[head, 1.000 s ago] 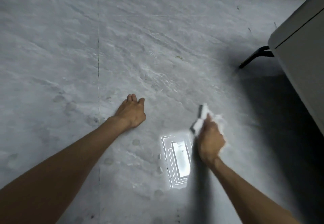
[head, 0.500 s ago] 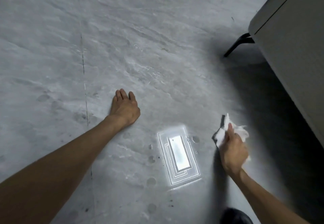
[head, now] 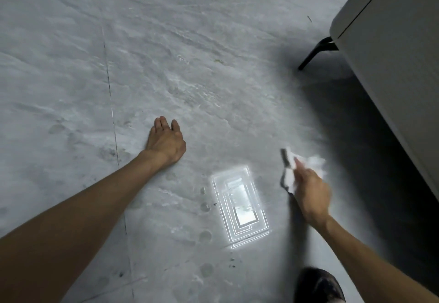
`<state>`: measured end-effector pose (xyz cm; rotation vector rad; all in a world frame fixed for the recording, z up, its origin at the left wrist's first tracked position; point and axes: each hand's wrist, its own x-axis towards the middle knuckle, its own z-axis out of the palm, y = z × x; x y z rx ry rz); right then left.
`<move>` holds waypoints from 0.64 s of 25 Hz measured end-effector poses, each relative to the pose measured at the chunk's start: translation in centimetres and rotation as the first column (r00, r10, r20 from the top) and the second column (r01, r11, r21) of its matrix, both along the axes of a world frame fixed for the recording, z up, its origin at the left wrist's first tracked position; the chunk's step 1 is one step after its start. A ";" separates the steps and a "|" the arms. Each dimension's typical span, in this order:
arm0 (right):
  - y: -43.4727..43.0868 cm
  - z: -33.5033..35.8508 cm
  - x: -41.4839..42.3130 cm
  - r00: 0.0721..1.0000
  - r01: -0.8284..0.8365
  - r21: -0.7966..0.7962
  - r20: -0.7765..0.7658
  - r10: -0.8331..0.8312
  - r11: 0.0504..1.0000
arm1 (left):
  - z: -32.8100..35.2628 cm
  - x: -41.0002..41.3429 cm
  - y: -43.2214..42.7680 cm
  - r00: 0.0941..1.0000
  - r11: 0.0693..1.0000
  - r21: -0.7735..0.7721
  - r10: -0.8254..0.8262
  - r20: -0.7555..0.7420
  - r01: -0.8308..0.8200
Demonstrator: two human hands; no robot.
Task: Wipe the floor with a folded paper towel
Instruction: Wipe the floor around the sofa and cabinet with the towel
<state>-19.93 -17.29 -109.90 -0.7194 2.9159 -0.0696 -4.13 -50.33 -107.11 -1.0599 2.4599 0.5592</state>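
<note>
R hand (head: 310,190) grips paper towel (head: 291,174), L hand (head: 166,142) flat on floor (head: 190,53)

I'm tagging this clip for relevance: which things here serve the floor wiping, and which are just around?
In the job: white paper towel; right hand gripping it; grey marbled floor; left hand flat on it.
Just around: pale grey table with black leg; dark shoe; bright rectangular light reflection.

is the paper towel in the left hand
No, the right hand grips the paper towel; the left hand rests on the floor.
</note>
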 end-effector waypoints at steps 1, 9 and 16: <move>0.9 -0.1 0.8 0.987 0.152 -0.016 -0.040 -0.153 0.988 | -0.1 0.0 0.2 1.000 1.000 -0.005 0.004 -0.011 -0.004; -15.9 -1.0 17.7 0.852 -0.510 -0.099 0.076 0.517 0.855 | 0.6 3.8 -0.9 0.949 0.999 -0.005 0.041 -0.312 -0.044; -22.5 -0.9 6.4 0.742 -0.665 0.049 -0.065 0.667 0.745 | 1.1 14.9 -6.9 0.809 0.850 -0.147 0.409 -0.423 -0.506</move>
